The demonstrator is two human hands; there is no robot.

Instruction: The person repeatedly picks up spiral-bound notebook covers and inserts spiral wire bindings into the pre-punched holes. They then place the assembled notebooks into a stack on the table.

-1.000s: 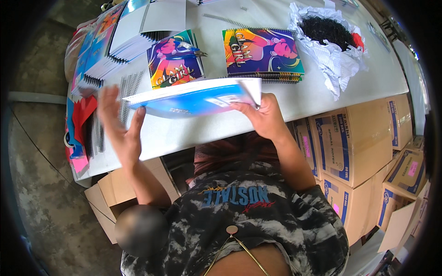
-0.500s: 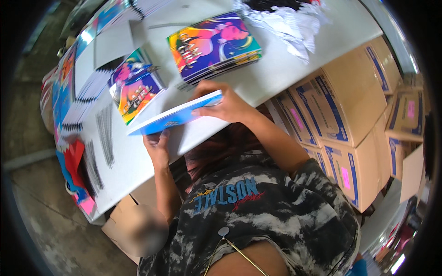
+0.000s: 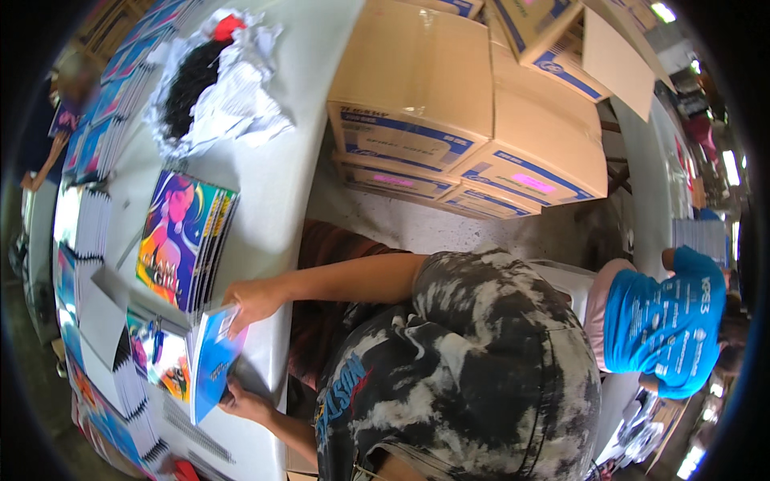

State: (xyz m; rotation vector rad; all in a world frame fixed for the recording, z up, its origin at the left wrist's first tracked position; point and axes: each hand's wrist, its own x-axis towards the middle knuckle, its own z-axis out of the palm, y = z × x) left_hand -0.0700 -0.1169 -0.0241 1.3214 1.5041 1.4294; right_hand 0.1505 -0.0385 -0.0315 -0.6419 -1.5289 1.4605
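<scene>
A notebook [image 3: 210, 365] with a blue cover and white page edges is held tilted over the table's edge. My right hand [image 3: 255, 303] grips its far end, fingers closed round the edge. My left hand [image 3: 245, 401] is closed on its lower side, thumb on the cover. Just beyond lies another notebook [image 3: 176, 370] with a colourful cover; a small dark blue object [image 3: 158, 346] rests on it. A stack of notebooks [image 3: 168, 248] with purple and orange illustrated covers lies beside my right hand. Metal binding coils [image 3: 196, 437] lie near the left hand.
Crumpled white paper [image 3: 241, 104] with black material lies on the table [image 3: 309, 72]. Several stacks of spiral notebooks [image 3: 92, 224] line its far side. Taped cardboard boxes [image 3: 417, 72] stand beside the table. A person in a blue shirt [image 3: 666, 325] is at the right, another at the far left.
The view has swung round to the right, bringing more boxes and a person in blue into sight. Both hands keep hold of the blue notebook, which now shows more of its cover.
</scene>
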